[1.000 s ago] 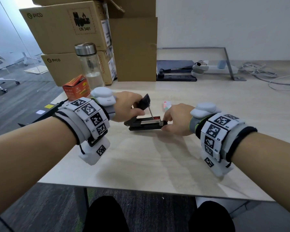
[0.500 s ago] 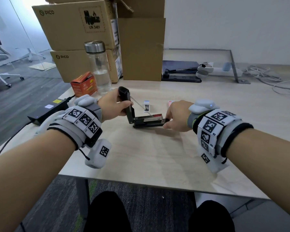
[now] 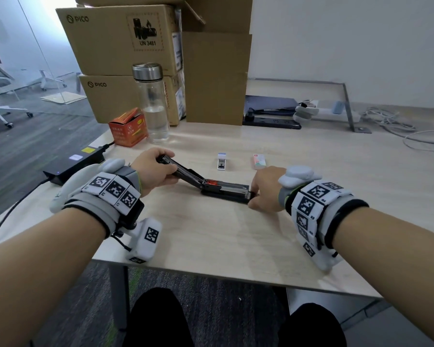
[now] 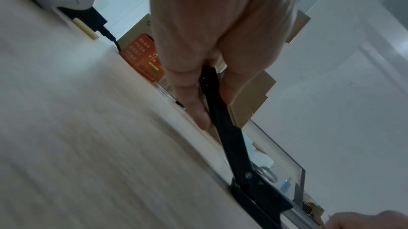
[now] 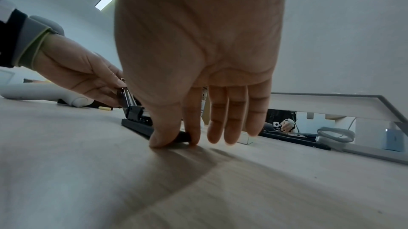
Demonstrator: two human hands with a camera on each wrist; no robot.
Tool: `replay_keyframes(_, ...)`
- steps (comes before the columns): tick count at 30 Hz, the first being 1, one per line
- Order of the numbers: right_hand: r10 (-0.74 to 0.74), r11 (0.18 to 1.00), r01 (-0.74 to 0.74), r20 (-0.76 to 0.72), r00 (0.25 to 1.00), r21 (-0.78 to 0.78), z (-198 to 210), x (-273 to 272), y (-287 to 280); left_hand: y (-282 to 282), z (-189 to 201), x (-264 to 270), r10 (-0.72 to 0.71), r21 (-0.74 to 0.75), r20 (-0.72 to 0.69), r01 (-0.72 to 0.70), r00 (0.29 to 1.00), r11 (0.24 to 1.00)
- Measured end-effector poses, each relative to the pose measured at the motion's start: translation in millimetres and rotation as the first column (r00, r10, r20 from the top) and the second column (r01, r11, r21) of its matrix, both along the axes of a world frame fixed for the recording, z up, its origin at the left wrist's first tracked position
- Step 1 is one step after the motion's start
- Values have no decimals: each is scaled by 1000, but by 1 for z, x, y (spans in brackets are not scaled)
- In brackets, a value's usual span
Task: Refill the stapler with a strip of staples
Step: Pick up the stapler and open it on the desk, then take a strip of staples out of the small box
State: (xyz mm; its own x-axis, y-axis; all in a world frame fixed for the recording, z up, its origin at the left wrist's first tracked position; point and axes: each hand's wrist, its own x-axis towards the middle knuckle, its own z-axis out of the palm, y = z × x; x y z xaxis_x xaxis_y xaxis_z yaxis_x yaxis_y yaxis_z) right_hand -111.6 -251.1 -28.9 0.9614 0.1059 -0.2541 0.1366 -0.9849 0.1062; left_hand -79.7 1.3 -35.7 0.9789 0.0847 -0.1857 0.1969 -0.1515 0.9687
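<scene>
While your left hand (image 3: 152, 171) curls fingers and thumb around the stapler's top arm (image 3: 179, 169), that arm stands folded back and up to the left, well clear of the base.

- Left grip: clamped on the top arm near its free end; in the left wrist view the black bar (image 4: 223, 122) runs out between thumb and fingers down to the hinge.
- Right hand (image 3: 264, 187): thumb and forefinger pinch the right end of the stapler base (image 3: 226, 194); in the right wrist view the thumb (image 5: 164, 128) and forefinger tips sit on either side of the black end, pressed to the table, while the other three fingers hang straight and free.
- Stapler: lies near the middle of the wooden table (image 3: 236, 234), base flat, magazine channel exposed, an orange part showing at the hinge.
- Beyond it, farther back: a small white and blue item (image 3: 221, 162) and, to its right, a small pale box (image 3: 259, 162), both apart from the stapler.
- Far left: an orange carton (image 3: 128, 127) with its flap up, just beside a clear bottle (image 3: 153, 101) with a metal cap; cardboard boxes (image 3: 125, 41) stacked behind.
- Left edge: a black power brick (image 3: 75, 164).
</scene>
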Motion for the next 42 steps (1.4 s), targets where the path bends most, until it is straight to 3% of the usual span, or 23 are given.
replay_keyframes(3,-3,1000,3,-2,1000,-11,0,1,-1,13,0,5,-37,136,-48,44,998,990)
replay_keyframes(5,0,1000,0,-10,1000,-24,0,0,-1,20,0,7,-97,336,-75,116,993,935)
replay_keyframes(8,10,999,-11,-15,1000,-38,0,1,-2,24,7,7,-172,702,-109,198,979,684)
replay_keyframes(10,17,999,-18,-11,1000,-39,-1,2,-2,22,12,4,-217,806,-135,235,967,543)
replay_keyframes(12,22,999,-23,-14,1000,-40,-2,3,-2,18,14,3,-258,828,-170,280,951,486)
replay_keyframes(19,36,999,-37,-17,999,-38,-2,3,-4,-23,19,-5,-417,830,-79,291,905,475)
replay_keyframes(24,21,1000,-21,14,1000,5,7,11,-13,-51,14,-7,-569,882,-132,358,812,306)
replay_keyframes(29,-75,996,78,84,994,-33,22,34,-27,-62,8,1,-596,899,-184,379,782,219)
replay_keyframes(33,-117,984,120,28,993,-131,27,55,-27,-65,6,10,-596,895,-203,393,777,209)
replay_keyframes(37,-120,987,121,10,993,-106,22,78,-20,-71,8,17,-601,888,-237,421,763,185)
replay_keyframes(42,-144,971,141,-2,990,-194,12,98,-14,-77,9,17,-605,879,-224,426,764,213)
